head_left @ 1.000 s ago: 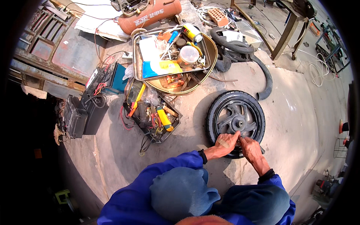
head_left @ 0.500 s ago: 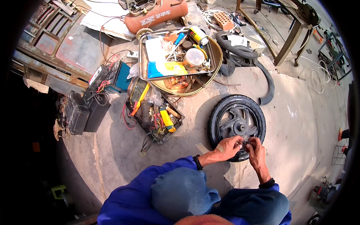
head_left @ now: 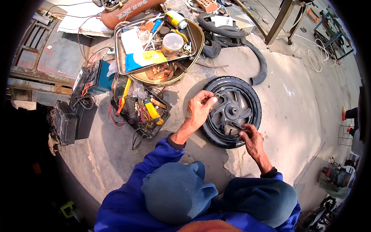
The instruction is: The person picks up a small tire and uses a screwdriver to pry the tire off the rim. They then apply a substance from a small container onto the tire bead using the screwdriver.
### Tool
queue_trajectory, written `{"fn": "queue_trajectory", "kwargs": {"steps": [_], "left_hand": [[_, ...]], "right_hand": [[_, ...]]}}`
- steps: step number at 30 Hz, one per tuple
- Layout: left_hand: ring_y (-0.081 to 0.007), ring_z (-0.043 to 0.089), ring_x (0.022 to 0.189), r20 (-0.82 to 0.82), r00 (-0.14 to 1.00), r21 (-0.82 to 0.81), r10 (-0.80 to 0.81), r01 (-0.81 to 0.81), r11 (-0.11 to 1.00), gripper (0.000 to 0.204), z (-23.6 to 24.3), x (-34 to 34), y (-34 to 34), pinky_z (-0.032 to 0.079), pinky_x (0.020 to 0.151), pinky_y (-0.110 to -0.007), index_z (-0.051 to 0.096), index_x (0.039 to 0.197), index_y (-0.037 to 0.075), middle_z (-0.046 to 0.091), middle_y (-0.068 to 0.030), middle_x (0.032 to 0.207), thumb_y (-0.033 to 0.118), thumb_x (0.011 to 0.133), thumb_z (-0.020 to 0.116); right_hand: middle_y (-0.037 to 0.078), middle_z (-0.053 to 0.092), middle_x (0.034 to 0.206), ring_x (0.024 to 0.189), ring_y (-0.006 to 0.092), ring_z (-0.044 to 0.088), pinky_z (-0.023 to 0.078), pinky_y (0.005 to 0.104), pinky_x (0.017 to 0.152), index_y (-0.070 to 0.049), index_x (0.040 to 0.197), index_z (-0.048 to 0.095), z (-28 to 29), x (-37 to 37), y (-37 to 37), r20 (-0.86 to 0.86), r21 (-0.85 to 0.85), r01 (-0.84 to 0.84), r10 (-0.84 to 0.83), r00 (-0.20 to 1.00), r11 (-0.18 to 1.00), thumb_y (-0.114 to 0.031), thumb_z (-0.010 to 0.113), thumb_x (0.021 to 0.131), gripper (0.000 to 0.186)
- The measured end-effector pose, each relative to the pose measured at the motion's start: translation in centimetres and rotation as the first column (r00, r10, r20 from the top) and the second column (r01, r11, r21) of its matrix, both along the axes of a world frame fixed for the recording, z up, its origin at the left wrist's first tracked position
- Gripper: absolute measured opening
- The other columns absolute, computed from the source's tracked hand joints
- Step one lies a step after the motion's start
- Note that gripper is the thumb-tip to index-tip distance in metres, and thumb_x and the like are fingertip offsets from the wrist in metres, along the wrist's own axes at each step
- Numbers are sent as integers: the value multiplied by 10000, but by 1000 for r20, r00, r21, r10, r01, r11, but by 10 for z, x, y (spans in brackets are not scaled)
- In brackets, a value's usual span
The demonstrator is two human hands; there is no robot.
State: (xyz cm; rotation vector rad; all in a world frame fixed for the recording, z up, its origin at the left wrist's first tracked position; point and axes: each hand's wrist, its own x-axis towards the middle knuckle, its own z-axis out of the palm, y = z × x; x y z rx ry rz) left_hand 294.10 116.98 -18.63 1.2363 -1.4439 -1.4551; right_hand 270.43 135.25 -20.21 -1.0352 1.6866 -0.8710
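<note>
A black wheel with its tyre [head_left: 252,101] lies flat on the concrete in front of me, its spoked hub facing up. My left hand [head_left: 199,110] is over the wheel's left side, thumb and forefinger pinched on a small, dark piece too small to name. Over the tyre's lower right is my right hand [head_left: 253,142], its fingers curled with the tips close together near the rim. Something thin and dark shows by those fingertips, but I cannot make out what it is. A small bent dark part [head_left: 231,131] shows in the rim opening beside them.
Up left, a metal tray [head_left: 119,58] of tools, a jar and a spray can rests on a round basin [head_left: 199,40]. Below it is a toolbox [head_left: 164,116] with loose wires. Black batteries [head_left: 87,120] stand further left. A dark hose [head_left: 261,67] curves behind the wheel.
My hands were together at the wheel's lower edge and have moved apart. The left went up and left with the small piece; the right stayed low. The view has shifted to the right.
</note>
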Motion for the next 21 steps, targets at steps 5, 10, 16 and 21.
{"fn": "queue_trajectory", "kwargs": {"steps": [5, 10, 16, 21], "left_hand": [[-183, 758, 811, 424, 877, -415, 224, -31, 909, 279, 17, -2, -124, 574, 746, -362, 800, 1138, 30, 812, -75, 882, 280, 1020, 766], [-429, 773, 916, 654, 675, -518, 342, 70, 852, 283, 27, -21, -160, 577, 802, -543, 818, 1092, 122, 809, -181, 962, 380, 1030, 717], [-441, 764, 874, 674, 627, -587, 389, 136, 798, 263, 5, -18, -160, 558, 765, -587, 803, 1022, 101, 794, -199, 931, 354, 1024, 732], [-435, 748, 832, 662, 662, -632, 351, 241, 737, 216, 7, -24, -151, 540, 717, -586, 737, 973, 76, 767, -168, 914, 286, 1025, 726]], "right_hand": [[158, 821, 988, 871, 233, 800, 617, 361, 807, 18, 1257, 691, -26, -6, 31, -39, 58, -118, 120, 992, 991, -188, 715, 1079, 273], [126, 810, 934, 820, 226, 789, 617, 368, 770, -13, 1220, 722, -17, 4, 36, -2, 130, -213, 216, 976, 968, -238, 707, 1089, 261], [119, 800, 887, 808, 227, 787, 615, 374, 770, -26, 1188, 740, -35, -3, 54, -34, 110, -194, 199, 979, 975, -237, 706, 1082, 238], [144, 809, 890, 837, 270, 800, 620, 383, 794, -19, 1165, 751, -39, -9, 67, -132, 124, -142, 159, 978, 982, -215, 740, 1047, 229]]}}
